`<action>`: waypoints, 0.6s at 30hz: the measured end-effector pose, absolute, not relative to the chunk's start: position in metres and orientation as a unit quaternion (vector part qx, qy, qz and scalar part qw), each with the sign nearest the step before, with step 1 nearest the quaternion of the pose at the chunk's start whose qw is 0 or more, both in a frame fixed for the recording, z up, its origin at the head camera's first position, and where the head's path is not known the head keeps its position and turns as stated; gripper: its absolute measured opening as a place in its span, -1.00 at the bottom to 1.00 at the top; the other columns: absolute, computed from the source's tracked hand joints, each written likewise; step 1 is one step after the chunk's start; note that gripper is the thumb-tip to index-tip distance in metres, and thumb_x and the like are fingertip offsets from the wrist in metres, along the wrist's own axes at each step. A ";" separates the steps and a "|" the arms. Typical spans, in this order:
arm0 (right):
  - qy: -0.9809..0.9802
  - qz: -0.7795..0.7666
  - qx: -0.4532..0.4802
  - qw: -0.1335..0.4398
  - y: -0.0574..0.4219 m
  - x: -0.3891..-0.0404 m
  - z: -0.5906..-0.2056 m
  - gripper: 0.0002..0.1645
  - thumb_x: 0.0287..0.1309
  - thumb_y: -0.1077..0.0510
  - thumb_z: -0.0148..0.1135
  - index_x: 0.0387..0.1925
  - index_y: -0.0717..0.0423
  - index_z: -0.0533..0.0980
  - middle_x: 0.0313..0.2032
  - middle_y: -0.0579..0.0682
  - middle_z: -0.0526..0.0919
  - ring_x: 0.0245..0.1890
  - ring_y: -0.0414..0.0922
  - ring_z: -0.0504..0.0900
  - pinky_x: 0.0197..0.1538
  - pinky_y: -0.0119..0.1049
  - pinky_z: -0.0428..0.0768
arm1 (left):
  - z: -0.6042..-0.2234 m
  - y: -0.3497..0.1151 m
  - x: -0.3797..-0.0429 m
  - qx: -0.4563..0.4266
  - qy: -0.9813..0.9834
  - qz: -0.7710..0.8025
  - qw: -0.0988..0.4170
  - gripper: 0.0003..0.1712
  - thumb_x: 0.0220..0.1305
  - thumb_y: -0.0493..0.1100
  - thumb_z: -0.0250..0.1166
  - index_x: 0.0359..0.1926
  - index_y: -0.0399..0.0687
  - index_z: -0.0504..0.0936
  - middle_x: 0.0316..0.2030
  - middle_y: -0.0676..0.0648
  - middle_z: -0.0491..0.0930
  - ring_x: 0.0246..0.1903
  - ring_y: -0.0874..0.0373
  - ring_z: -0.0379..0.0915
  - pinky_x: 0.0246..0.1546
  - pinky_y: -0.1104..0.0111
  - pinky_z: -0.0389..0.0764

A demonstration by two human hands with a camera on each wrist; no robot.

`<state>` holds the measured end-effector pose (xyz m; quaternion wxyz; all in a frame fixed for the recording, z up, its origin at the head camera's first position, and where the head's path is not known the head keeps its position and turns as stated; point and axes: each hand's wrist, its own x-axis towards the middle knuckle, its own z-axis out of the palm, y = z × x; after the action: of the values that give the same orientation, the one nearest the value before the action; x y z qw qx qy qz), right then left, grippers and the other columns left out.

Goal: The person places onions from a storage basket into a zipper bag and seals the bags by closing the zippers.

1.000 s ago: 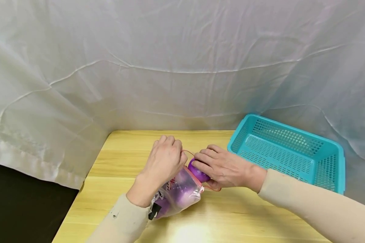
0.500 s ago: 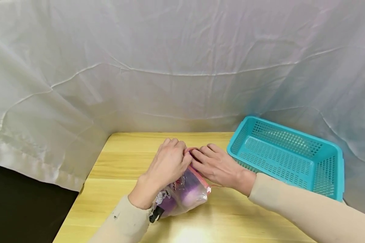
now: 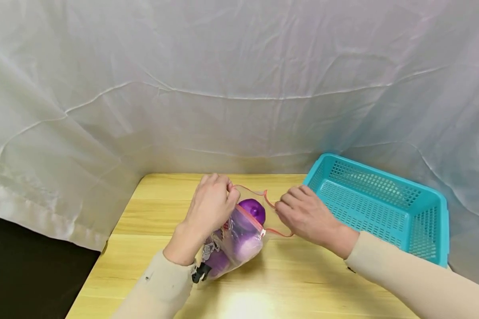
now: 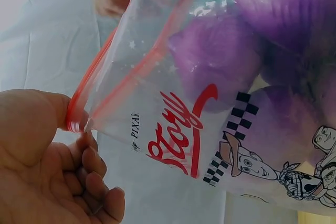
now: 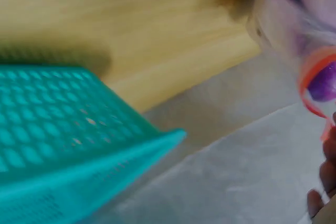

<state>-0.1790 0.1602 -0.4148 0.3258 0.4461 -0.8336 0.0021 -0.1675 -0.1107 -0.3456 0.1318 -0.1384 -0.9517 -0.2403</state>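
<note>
Both hands hold a clear zip bag [image 3: 233, 261] by its mouth, above the wooden table. My left hand [image 3: 207, 206] pinches one corner of the red zip edge between thumb and fingertips, its other fingers curled, as the left wrist view shows. With fingers curled round it, my right hand [image 3: 309, 217] grips the opposite side of the edge, drawing the mouth wide. Inside are several round purple things with pale parts, shaped like onions. One shiny purple onion-like piece [image 3: 252, 211] shows in the mouth. Red lettering [image 4: 178, 129] and cartoon figures are printed on the bag.
A turquoise perforated basket [image 3: 383, 173] stands at the back right, with nothing seen inside it. Behind the table [image 3: 159, 221] hangs a pale grey curtain [image 3: 223, 124]. Something small and black [image 3: 201, 272] sits by the left cuff.
My right hand was over the purple piece at the mouth, then at the zip edge. Now it has moved right, pulling the edge out, and the bag's mouth is wider.
</note>
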 end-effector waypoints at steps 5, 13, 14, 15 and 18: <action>-0.897 0.074 0.333 0.281 0.172 -0.166 -0.429 -0.71 0.23 -0.04 0.30 -0.34 0.11 0.59 -0.43 -0.02 0.60 -0.37 0.01 0.46 -0.28 -0.16 0.34 | -0.344 -0.112 -0.168 -0.136 -0.952 -0.238 0.134 -0.80 0.38 -0.12 0.11 -0.41 -0.02 0.50 -0.40 -0.04 0.48 -0.25 -0.03 0.34 -0.12 0.17 0.41; -0.955 0.187 0.215 0.082 0.165 -0.154 -0.421 -0.78 0.19 0.09 0.34 -0.57 -0.10 0.56 -0.63 -0.24 0.48 -0.54 -0.19 0.35 -0.38 -0.25 0.34 | -0.342 -0.113 -0.166 -0.126 -0.956 -0.235 0.125 -0.81 0.37 -0.10 0.12 -0.41 -0.01 0.50 -0.39 -0.04 0.47 -0.25 -0.02 0.32 -0.13 0.19 0.39; -0.954 0.214 0.202 0.055 0.164 -0.156 -0.415 -0.78 0.20 0.14 0.31 -0.56 -0.09 0.58 -0.64 -0.23 0.47 -0.57 -0.21 0.34 -0.42 -0.27 0.34 | -0.341 -0.113 -0.165 -0.125 -0.956 -0.234 0.124 -0.81 0.36 -0.10 0.12 -0.40 -0.01 0.50 -0.39 -0.04 0.48 -0.25 -0.02 0.32 -0.13 0.19 0.39; -0.952 0.238 0.189 0.035 0.164 -0.158 -0.407 -0.80 0.21 0.18 0.28 -0.54 -0.07 0.59 -0.64 -0.21 0.48 -0.58 -0.21 0.35 -0.46 -0.29 0.35 | -0.339 -0.113 -0.164 -0.125 -0.956 -0.233 0.127 -0.82 0.36 -0.10 0.12 -0.41 -0.02 0.50 -0.39 -0.04 0.48 -0.25 -0.03 0.32 -0.13 0.19 0.39; -0.945 0.281 0.162 0.036 0.163 -0.168 -0.378 -0.82 0.23 0.21 0.19 -0.47 0.01 0.61 -0.60 -0.14 0.53 -0.60 -0.19 0.39 -0.50 -0.31 0.37 | -0.333 -0.113 -0.158 -0.126 -0.956 -0.228 0.137 -0.83 0.32 -0.11 0.15 -0.43 -0.02 0.50 -0.40 -0.04 0.49 -0.26 -0.03 0.33 -0.13 0.19 0.40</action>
<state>-0.1682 0.1630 -0.3781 0.0355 0.1618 -0.9453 0.2810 -0.1581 -0.1128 -0.3332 0.1369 -0.1259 -0.9558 -0.2278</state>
